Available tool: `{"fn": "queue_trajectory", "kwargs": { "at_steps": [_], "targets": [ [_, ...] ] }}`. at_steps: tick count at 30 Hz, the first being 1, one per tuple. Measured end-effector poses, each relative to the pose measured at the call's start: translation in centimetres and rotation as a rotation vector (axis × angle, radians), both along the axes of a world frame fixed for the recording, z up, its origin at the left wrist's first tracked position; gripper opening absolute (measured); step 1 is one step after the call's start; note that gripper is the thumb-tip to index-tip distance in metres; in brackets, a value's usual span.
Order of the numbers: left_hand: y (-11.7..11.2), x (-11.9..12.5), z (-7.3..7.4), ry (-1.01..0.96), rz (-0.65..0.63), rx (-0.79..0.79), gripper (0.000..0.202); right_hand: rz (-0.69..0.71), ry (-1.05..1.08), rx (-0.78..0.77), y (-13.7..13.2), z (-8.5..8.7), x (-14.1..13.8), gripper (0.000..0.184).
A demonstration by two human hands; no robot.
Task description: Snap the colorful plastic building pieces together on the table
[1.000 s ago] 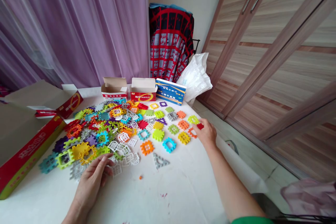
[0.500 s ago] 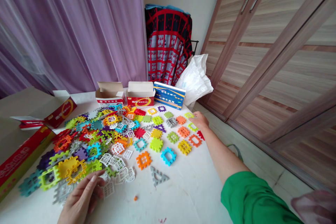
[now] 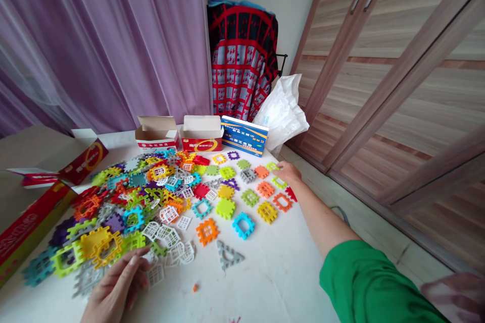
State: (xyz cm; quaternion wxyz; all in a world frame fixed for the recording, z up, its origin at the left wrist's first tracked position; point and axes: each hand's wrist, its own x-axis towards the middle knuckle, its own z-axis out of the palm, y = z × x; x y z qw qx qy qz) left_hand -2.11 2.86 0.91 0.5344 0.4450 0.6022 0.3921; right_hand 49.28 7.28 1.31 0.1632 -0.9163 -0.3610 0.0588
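At the table's far right edge, my right hand point(image 3: 289, 174) has its fingertips closed on a small lime-green interlocking tile point(image 3: 272, 166). A lime tile frame point(image 3: 279, 182) and a red piece point(image 3: 291, 194) lie just below that hand. My left hand point(image 3: 123, 282) rests at the near side of the pile, fingers loosely bent and apart, apparently holding nothing. White lattice window pieces point(image 3: 155, 273) lie by its fingertips, and a grey notched tile point(image 3: 89, 277) is partly behind it. A grey triangular tile point(image 3: 228, 256) lies between the hands.
A heap of coloured notched tiles point(image 3: 117, 222) covers the left of the white table point(image 3: 265, 277). Spread-out tiles include an orange one point(image 3: 207, 232) and a blue frame point(image 3: 243, 225). Behind stand open red-and-white boxes point(image 3: 202, 144), a blue box point(image 3: 244, 137) and a white plastic bag point(image 3: 282, 111).
The view has shifted very slightly. Both hands stay in nearly the same places, the right one still at the lime-green tile.
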Motion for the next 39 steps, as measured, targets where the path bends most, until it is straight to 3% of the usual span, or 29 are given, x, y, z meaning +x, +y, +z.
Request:
{"fn": "queue_trajectory", "kwargs": {
  "at_steps": [7, 11, 16, 21, 24, 27, 32, 39],
  "targets": [
    [-0.4, 0.6, 0.7, -0.095, -0.051, 0.081, 0.064, 0.006, -0.028, 0.001, -1.3, 1.4, -1.7, 0.033],
    [-0.5, 0.7, 0.4, -0.149, -0.067, 0.111, 0.054, 0.128, -0.066, 0.160, -1.8, 1.9, -5.4, 0.025],
    [-0.3, 0.3, 0.2, -0.247, 0.067, 0.165, 0.053, 0.511, -0.014, 0.362, -2.3, 2.6, -14.8, 0.019],
    [0.3, -0.9, 0.6, -0.319, 0.297, 0.269, 0.044, 0.875, 0.084, 0.380, -3.0, 2.2, -26.0, 0.016],
    [0.7, -1.5, 0.9, -0.357, 0.409, 0.318, 0.042, 0.968, 0.074, 0.366, -3.1, 1.5, -31.1, 0.014],
    [1.1, -1.9, 1.0, -0.382, 0.481, 0.331, 0.041, 1.060, 0.020, 0.364, -2.5, 1.3, -34.4, 0.022],
    [1.7, -2.2, 0.9, -0.415, 0.510, 0.311, 0.039, 1.092, -0.105, 0.219, -1.6, 1.4, -36.4, 0.021],
    [1.7, -2.0, 0.7, -0.438, 0.489, 0.298, 0.041, 0.948, -0.118, 0.169, -3.1, 0.2, -33.6, 0.017]
  ]
}}
